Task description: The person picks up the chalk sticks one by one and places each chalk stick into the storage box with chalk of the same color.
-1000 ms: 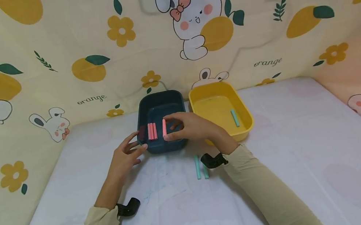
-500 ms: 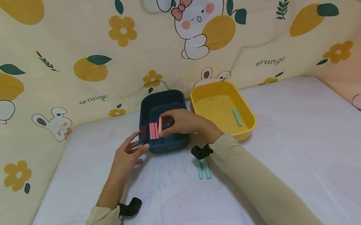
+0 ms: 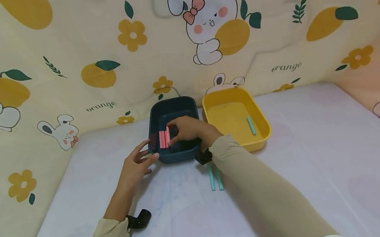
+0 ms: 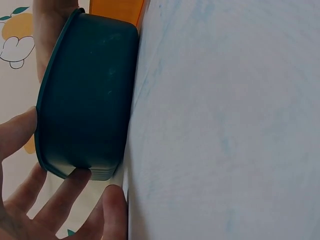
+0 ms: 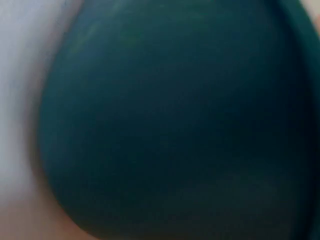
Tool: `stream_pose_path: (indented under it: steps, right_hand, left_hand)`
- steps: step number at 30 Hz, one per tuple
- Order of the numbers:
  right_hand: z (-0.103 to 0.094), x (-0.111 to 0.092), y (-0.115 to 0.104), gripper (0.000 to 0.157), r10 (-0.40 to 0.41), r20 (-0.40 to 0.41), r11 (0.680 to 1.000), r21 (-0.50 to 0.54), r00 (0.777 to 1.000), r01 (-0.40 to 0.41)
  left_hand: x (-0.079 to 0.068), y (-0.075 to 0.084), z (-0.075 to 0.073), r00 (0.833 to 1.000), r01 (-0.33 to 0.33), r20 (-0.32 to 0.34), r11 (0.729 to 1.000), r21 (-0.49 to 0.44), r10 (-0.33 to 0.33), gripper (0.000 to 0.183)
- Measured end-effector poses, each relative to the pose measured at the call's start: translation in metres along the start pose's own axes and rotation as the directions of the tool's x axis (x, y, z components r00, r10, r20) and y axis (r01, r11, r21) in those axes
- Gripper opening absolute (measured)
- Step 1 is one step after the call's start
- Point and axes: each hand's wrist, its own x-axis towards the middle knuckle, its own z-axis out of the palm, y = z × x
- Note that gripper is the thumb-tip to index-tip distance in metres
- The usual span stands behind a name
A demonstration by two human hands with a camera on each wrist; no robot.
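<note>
My right hand (image 3: 185, 128) reaches into a dark blue plastic bin (image 3: 176, 157) and pinches a pink chalk stick (image 3: 168, 134) upright between thumb and fingers. Just left of it, more pink chalk (image 3: 162, 140) lies side by side in the bin. My left hand (image 3: 137, 165) is at the bin's near left corner, thumb and fingertips against the rim and outer wall. In the left wrist view, its fingers (image 4: 62, 197) are spread and fairly straight along the bin (image 4: 90, 95). Only the blurred bin wall (image 5: 165, 125) fills most of the right wrist view.
A yellow bin (image 3: 264, 134) stands right beside the dark one, with one mint-green chalk stick (image 3: 251, 126) inside. Two more mint-green sticks (image 3: 220, 179) lie on the white tablecloth (image 3: 186, 219), close to my right forearm. A patterned cloth (image 3: 153, 33) rises behind the bins.
My right hand has moved left inside the dark bin, bringing its pink chalk stick up against the other pink ones. The left hand keeps its place at the corner.
</note>
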Motion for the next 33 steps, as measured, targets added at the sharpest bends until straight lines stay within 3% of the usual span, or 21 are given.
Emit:
stream_pose_path:
  steps: [8,16,30,33]
  right_hand:
    - [0.007,0.013,-0.005,0.073,0.037,0.032,0.99,-0.137,0.999,-0.033]
    - [0.014,0.014,-0.012,0.071,0.093,0.031,0.987,-0.136,0.995,-0.088]
    - [0.015,0.013,-0.011,0.075,0.108,0.035,0.982,-0.159,0.994,-0.101]
    - [0.013,0.013,-0.01,0.078,0.111,0.04,0.987,-0.118,0.993,-0.105]
  left_hand:
    - [-0.001,0.002,-0.001,1.0,0.011,-0.008,1.0,-0.009,-0.011,0.065]
    - [-0.003,0.0,-0.005,1.0,0.02,-0.004,1.0,-0.014,-0.02,0.065]
    - [0.0,0.0,-0.001,1.0,0.012,0.002,1.0,-0.022,-0.012,0.063]
    - [0.0,0.0,-0.001,1.0,0.013,0.004,1.0,-0.017,-0.013,0.063]
